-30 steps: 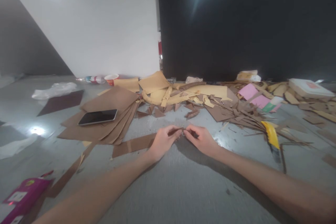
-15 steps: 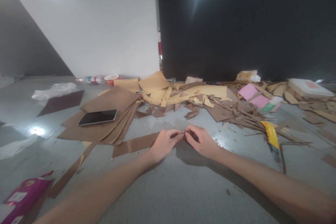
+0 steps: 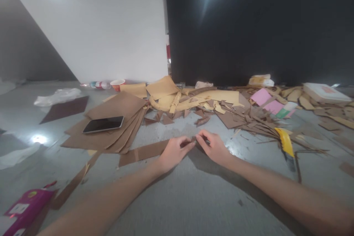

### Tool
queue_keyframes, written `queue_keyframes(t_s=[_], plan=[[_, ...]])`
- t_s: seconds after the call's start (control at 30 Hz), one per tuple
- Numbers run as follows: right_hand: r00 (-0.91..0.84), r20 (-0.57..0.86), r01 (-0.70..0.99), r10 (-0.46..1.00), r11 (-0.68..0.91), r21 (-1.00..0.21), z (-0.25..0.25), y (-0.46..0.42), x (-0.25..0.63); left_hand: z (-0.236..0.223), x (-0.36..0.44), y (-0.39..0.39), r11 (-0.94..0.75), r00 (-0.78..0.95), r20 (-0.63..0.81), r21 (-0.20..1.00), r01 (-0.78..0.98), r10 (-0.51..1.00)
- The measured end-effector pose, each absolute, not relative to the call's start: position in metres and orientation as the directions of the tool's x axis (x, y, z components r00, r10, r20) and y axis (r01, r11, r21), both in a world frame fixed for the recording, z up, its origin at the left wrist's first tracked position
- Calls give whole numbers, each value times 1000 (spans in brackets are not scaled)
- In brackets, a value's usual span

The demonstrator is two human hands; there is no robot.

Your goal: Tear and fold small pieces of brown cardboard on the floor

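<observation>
Both hands meet above the middle of the grey surface, fingertips almost touching. My left hand (image 3: 174, 152) is closed in a pinch, with a small brown piece of cardboard (image 3: 194, 139) at its fingertips. On the other side of that piece, my right hand (image 3: 212, 146) pinches with thumb and forefinger; most of the piece is hidden by the fingers. A brown cardboard strip (image 3: 146, 152) lies flat beside my left hand and runs partly behind it. Beyond the hands lie small brown cut triangles (image 3: 167, 119) and a rolled brown piece (image 3: 202, 120).
A phone (image 3: 103, 124) rests on stacked brown sheets (image 3: 116, 105) at left. A purple packet (image 3: 29, 206) lies front left. Yellow and brown scraps (image 3: 221, 96) heap along the back. A yellow-handled tool (image 3: 285, 143) and a white box (image 3: 326, 93) are at right.
My right hand has tilted slightly, its fingertips rising a little, and more of the small brown piece shows between the hands. My left hand has shifted slightly to the right.
</observation>
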State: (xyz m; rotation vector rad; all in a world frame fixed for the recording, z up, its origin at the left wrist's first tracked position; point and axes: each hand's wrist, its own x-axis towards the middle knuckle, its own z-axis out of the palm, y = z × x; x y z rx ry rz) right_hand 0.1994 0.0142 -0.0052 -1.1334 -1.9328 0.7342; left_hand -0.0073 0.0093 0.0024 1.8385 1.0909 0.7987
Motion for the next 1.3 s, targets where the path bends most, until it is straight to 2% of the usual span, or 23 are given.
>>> queue_keyframes(t_s=[0.37, 0.63, 0.8, 0.87, 0.97, 1.03, 1.13, 1.3], plan=[[-339, 313, 428, 887, 442, -788, -1, 12, 199, 3, -9, 11, -233, 430, 108, 940, 250, 897], [-389, 292, 406, 874, 447, -797, 0, 15, 201, 5, -11, 10, -240, 426, 102, 929, 283, 899], [-511, 327, 452, 795, 573, -684, -4, 28, 205, 4, -9, 10, -256, 392, 105, 899, 357, 914], [-451, 371, 497, 812, 574, -651, -8, 36, 209, 4, -7, 9, -258, 392, 98, 888, 381, 915], [-328, 492, 613, 806, 578, -539, -18, 51, 216, 3, -5, 7, -259, 399, 95, 888, 380, 912], [-286, 500, 693, 817, 537, -481, -26, 61, 220, 2, -5, 7, -270, 400, 104, 883, 385, 911], [-291, 472, 725, 832, 514, -459, -33, 68, 221, 1, -5, 7, -274, 396, 110, 880, 387, 912], [-379, 449, 629, 809, 581, -516, -26, 59, 216, -1, -6, 8, -239, 370, 101, 906, 348, 923]])
